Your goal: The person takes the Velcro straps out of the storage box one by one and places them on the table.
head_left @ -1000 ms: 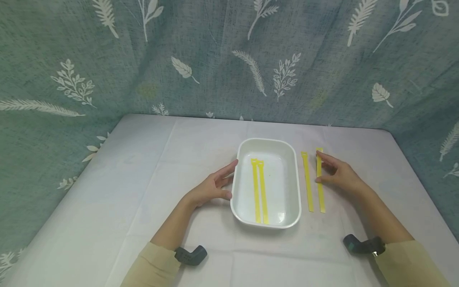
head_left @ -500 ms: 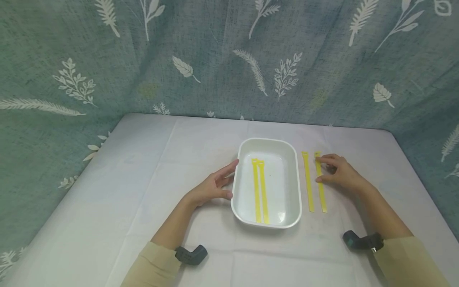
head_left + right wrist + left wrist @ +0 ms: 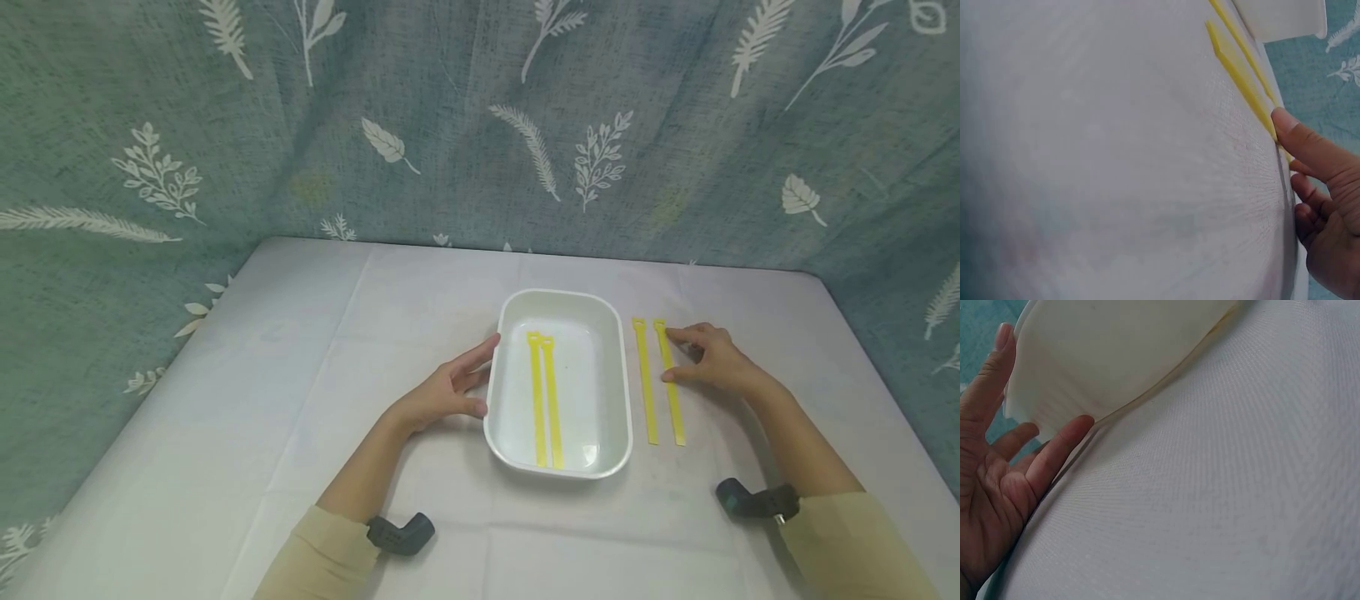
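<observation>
A white rectangular tray point(image 3: 491, 433) sits on the table, with two yellow cable straps lying lengthwise inside. My left hand point(image 3: 442, 395) rests its extended fingers and thumb against the tray's left side; in the left wrist view the fingers point(image 3: 1060, 453) touch the outer wall. Right of the tray lie two more yellow straps with slotted heads, the nearer strap point(image 3: 646, 383) and the outer strap point(image 3: 673, 404). My right hand point(image 3: 716, 362) touches the outer strap's right edge with loosely bent fingers and thumb. The right wrist view shows the thumb point(image 3: 1304, 140) at that strap's edge.
A white cloth point(image 3: 360, 333) covers the table. A blue-green curtain point(image 3: 450, 167) with white leaf prints hangs behind and at both sides. Dark wrist cameras are worn on both forearms, the left camera point(image 3: 401, 533) and the right camera point(image 3: 757, 502).
The outer strap's head has shifted left and slightly nearer, so the strap lies at more of a slant. My right fingertips followed slightly. The left hand and tray have stayed put.
</observation>
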`<state>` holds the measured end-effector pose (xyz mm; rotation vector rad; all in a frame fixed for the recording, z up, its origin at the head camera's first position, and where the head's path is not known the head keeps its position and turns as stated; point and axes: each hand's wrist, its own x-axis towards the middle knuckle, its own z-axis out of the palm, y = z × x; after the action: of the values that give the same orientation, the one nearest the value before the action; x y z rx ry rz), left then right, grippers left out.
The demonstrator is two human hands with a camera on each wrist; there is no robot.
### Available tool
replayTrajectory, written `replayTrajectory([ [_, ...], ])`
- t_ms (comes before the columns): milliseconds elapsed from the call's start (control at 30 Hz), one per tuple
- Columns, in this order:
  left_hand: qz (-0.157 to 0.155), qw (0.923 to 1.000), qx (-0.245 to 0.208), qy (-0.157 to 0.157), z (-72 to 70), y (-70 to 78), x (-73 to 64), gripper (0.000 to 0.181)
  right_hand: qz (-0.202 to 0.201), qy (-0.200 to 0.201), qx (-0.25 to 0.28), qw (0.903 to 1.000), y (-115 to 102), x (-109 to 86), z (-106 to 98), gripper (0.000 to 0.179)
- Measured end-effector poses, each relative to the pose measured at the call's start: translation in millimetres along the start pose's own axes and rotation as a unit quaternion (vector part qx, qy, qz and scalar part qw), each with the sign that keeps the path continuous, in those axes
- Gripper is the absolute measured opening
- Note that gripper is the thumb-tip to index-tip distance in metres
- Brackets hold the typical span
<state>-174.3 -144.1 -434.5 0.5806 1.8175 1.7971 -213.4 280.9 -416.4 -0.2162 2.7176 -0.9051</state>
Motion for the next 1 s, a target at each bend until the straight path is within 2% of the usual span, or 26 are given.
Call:
replayTrajectory([
  [600,0.005,1.0,0.007,0.001,0.4,-0.5,1.2,0.104,0.004,-0.001,0.0,1.0,-7.0,-1.7,-4.4,0.097],
  [767,0.0,1.0,0.002,0.0,-0.3,0.0,1.0,0.107,-0.018,0.004,0.006,0.9998,-12.6,-1.5,-7.1,0.091],
  [1000,-0.005,1.0,0.003,0.003,-0.3,-0.2,-0.4,0.107,-0.051,0.013,0.041,0.9978,-25.0,-0.4,-12.6,0.082],
])
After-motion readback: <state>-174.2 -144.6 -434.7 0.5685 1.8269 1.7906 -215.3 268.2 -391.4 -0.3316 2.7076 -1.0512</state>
